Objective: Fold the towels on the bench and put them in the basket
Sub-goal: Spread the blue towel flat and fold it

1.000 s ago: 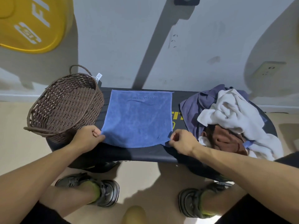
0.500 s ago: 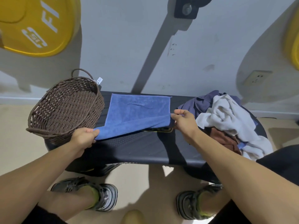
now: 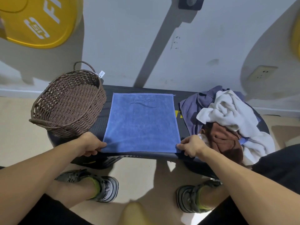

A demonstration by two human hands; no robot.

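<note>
Grey wall (image 3: pixel 123 46) closes the scene behind, with a yellow weight plate (image 3: pixel 37 20) hung at its upper left, and against it stands the dark padded bench (image 3: pixel 183 98) that carries everything. At the bench's left end, just beyond and outward of the left fingers, sits the brown woven basket (image 3: pixel 68 103), its mouth tipped toward the person and nothing visible inside, probably so folded pieces can be dropped in without a reach. At the other end, beyond and outward of the right fingers, a heap of unfolded towels (image 3: pixel 227 117), white, purple-grey and rust, waits its turn. Between the two lies the blue towel (image 3: pixel 141 122), spread flat with its printed lettering at the far edge and its near edge along the front of the bench. The left hand (image 3: pixel 90 146) pinches the near left corner, thumb and fingers clamped on the cloth; the right hand (image 3: pixel 191 146) pinches the near right corner the same way. Holding both near corners keeps the edge taut and square, which suits carrying it over to the far edge for a first fold.
</note>
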